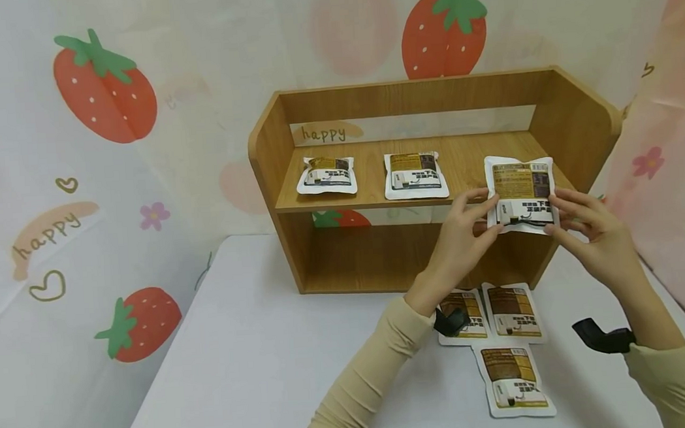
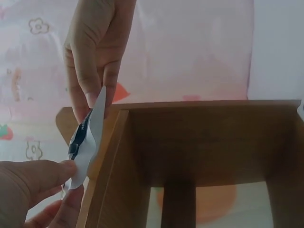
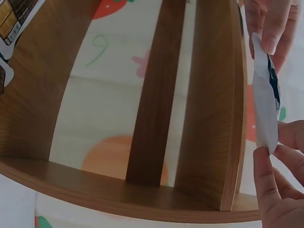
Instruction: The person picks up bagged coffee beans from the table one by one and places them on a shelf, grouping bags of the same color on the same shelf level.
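One white-edged pouch [image 1: 522, 193], its face printed gold and white, is pinched by left hand [image 1: 457, 238] and right hand [image 1: 602, 239].

My head view is bright and evenly lit, the white desk [image 1: 258, 376] pale and free of glare, with a soft shadow [image 1: 571, 383] to the right. The wooden shelf [image 1: 463, 167] darkens in its lower compartment. Small print on the packet [image 1: 521, 196] I hold blurs. My wrist views are dimmer and greyer; in the right one, the shelf's bottom edge looks bowed.
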Demonstrator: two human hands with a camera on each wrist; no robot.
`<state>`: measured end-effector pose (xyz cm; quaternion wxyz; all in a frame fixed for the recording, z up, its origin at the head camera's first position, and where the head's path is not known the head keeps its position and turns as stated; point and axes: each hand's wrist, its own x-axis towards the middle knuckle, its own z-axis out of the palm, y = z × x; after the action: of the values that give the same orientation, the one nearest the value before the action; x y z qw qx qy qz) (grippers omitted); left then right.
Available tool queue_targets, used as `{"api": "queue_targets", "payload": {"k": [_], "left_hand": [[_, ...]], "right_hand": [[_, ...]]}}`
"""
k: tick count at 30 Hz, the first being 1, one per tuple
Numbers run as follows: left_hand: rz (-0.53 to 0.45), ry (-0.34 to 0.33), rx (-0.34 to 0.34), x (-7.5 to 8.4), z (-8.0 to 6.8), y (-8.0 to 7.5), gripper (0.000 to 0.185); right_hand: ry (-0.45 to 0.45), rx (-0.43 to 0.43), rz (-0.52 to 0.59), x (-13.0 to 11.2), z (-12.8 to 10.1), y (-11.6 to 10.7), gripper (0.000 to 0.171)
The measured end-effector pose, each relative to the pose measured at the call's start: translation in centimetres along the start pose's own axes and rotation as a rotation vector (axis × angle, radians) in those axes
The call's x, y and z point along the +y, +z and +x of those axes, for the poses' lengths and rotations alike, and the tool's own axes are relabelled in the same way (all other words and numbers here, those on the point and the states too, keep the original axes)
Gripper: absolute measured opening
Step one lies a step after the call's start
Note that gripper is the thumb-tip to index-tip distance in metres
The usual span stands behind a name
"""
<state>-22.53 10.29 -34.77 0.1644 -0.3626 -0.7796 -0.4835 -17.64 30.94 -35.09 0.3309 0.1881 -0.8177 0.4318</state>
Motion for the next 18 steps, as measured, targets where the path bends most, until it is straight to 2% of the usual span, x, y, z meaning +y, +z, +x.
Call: {"api": "queue_targets", "payload": {"k": [5, 11, 18], "left_hand": [[0.048, -0.001, 0.020, 0.1, 0.8, -0.2, 0.044], [0.026, -0.021, 0.024, 0.0, 1.4, -0.3, 0.045], [0.057, -0.045, 0.027, 0.2, 2.3, -0.4, 0.046]], "right_hand": [[0.054, 0.018, -0.010, -0.1, 0.6, 0.0, 0.044], [0.100, 0.012, -0.032, -0.5, 1.5, 0.2, 0.039], [0.135, 0.020, 0.016, -0.2, 2.5, 0.3, 0.034]]}}
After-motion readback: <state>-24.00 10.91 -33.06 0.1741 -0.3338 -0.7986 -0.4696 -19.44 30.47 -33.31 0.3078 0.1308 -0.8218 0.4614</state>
